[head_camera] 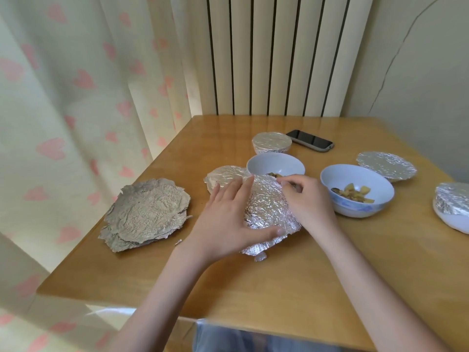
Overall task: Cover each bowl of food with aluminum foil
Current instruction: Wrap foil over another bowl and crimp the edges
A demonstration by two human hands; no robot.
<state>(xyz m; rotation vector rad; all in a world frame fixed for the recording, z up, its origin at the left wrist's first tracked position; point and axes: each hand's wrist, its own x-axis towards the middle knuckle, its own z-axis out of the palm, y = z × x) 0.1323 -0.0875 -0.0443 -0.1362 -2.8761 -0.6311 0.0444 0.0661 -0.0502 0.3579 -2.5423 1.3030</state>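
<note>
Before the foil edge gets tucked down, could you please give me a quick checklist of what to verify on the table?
1. Foil sheet lies over the bowl: ok.
2. Left hand lies flat on it: ok.
3. Right hand pinches its far edge: ok.
4. Near edge folded under the rim: not ok, it juts out.
5. Spare foil stack at hand: ok.
6. Open bowls left: two, not ok.

My left hand [229, 219] and the crinkled silver foil sheet [269, 207] hide the bowl beneath — I see none of it. The foil-capped white bowl at far right [453, 208] is cut by the frame edge — its contents can't be seen.
</note>
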